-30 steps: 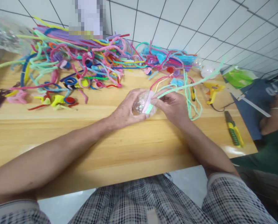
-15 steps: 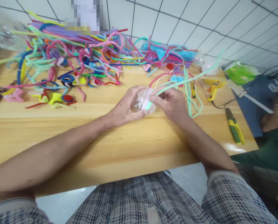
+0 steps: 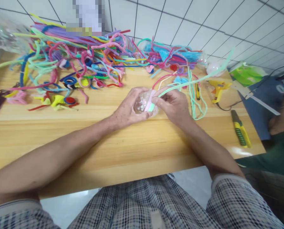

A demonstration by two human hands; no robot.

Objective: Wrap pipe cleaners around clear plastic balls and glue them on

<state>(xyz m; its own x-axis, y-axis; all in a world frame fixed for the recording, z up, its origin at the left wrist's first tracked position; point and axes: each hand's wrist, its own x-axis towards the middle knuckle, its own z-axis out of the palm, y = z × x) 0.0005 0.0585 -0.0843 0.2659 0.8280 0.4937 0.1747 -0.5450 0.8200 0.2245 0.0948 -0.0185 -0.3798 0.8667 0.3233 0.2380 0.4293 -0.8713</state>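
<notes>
My left hand [image 3: 130,109] is wrapped round a clear ball [image 3: 141,104] with shiny flecks in it, held over the table. A pale pink band and a mint-green strip run round the ball's right side. Between the thumb and fingers of my right hand [image 3: 174,103] is a mint-green pipe cleaner [image 3: 196,80]; its free end sticks out far to the upper right, while its near end lies against the ball. Just right of that hand, looped mint-green pipe cleaners [image 3: 205,109] rest on the table.
Heaped pipe cleaners [image 3: 84,60] in many colours fill the back of the wooden table [image 3: 103,159]. On the right are a yellow glue gun [image 3: 218,90], yellow-green pliers or cutters [image 3: 240,130], a small yellow knife [image 3: 197,92] and another clear ball [image 3: 213,67]. A person's arm [image 3: 281,117] shows beyond the edge.
The free end of the mint-green pipe cleaner has swung slightly to the right. Both hands keep nearly the same place and grip; the view has shifted a little.
</notes>
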